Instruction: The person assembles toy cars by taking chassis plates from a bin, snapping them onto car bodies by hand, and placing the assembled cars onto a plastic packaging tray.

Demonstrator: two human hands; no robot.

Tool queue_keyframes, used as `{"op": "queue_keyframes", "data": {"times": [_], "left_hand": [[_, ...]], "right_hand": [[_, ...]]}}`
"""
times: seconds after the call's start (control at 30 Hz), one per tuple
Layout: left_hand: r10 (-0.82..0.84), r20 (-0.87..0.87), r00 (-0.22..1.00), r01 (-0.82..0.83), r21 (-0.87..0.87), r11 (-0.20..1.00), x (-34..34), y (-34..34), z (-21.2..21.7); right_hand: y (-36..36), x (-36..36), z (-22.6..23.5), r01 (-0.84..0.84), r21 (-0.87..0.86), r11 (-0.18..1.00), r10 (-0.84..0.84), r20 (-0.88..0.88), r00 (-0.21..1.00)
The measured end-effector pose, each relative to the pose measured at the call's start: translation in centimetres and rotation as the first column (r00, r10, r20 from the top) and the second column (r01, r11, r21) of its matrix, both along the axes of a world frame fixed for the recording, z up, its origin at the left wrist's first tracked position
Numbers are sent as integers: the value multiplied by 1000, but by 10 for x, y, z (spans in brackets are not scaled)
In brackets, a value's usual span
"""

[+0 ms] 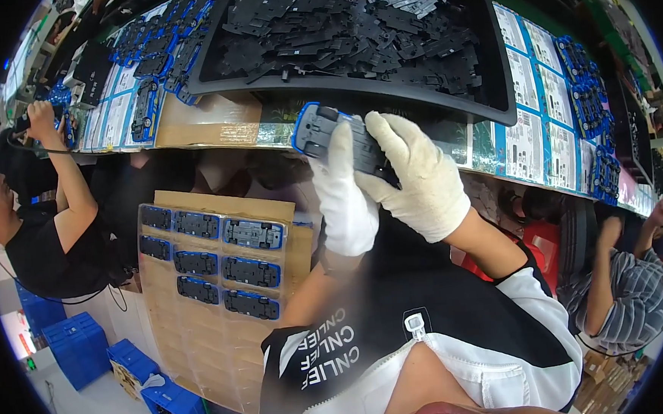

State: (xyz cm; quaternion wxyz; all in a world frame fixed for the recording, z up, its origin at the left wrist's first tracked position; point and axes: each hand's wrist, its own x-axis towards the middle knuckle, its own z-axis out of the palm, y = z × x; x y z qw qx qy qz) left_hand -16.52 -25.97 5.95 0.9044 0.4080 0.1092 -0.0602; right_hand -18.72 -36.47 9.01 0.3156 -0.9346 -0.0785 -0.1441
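Observation:
Both my hands wear white cloth gloves and hold one blue toy car [325, 135] with a black underside, turned belly up. My left hand [344, 195] grips it from below and behind. My right hand [413, 172] wraps over its right end. The car sits just in front of a large black tray [492, 102] heaped with several black plastic chassis parts [351, 31].
A brown cardboard sheet [203, 336] at lower left carries rows of blue toy cars [251, 233]. More blue cars [151, 112] and printed cards [529, 142] lie on the bench. A person at left holds a tool; another sits at right. Blue crates [74, 348] stand on the floor.

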Motion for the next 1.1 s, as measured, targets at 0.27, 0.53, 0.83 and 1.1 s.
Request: {"op": "queue_keyframes", "data": {"times": [0.27,0.53,0.83,1.1], "left_hand": [[74,105,992,-61,-123,991,8,3,-2],[106,94,990,-101,-58,993,6,5,-5],[145,120,982,-147,5,989,6,9,-10],[196,121,973,-211,129,969,2,9,-10]], "right_hand": [[-14,-8,-17,285,836,468,176,-405,897],[-7,-11,-28,289,934,212,298,-343,891],[-5,-8,-33,299,920,254,282,-366,887],[2,-12,-45,238,964,117,299,-263,918]]}}
